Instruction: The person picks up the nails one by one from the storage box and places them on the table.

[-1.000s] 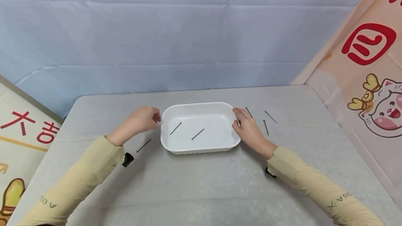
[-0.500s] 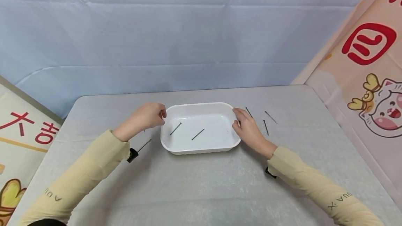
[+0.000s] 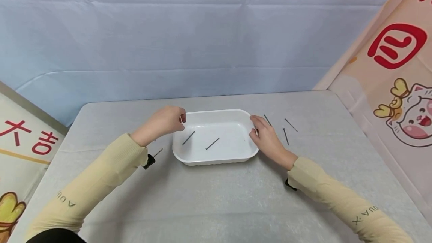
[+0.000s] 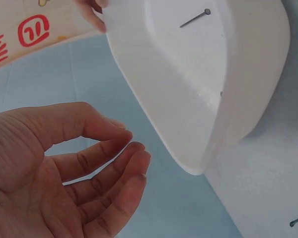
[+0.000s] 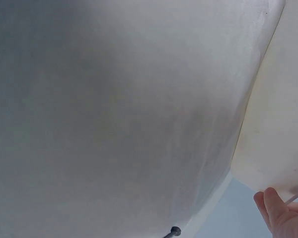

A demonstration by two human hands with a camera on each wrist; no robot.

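A white rectangular tray (image 3: 216, 158) rests mid-table with two dark nails in it, a left nail (image 3: 188, 138) and a middle nail (image 3: 212, 143). My left hand (image 3: 165, 120) is raised over the tray's back left corner, thumb and fingers curled. In the left wrist view its thumb and index fingertips meet; I cannot tell whether a nail is pinched there. At the opposite end my right hand (image 3: 268, 140) holds the tray's right rim with thumb and fingers. The right wrist view shows fingertips against the tray's outer wall.
Right of the tray, a few nails lie on the grey table (image 3: 236, 201): a back nail (image 3: 267, 120), a far right nail (image 3: 291, 125) and a nearer nail (image 3: 285, 136). Another nail (image 3: 158, 153) lies by my left wrist. A pale blue cloth (image 3: 202, 40) hangs behind.
My left hand has moved right and slightly back, from beside the tray to above its back left corner. My right hand, the tray and the nails in it keep their places.
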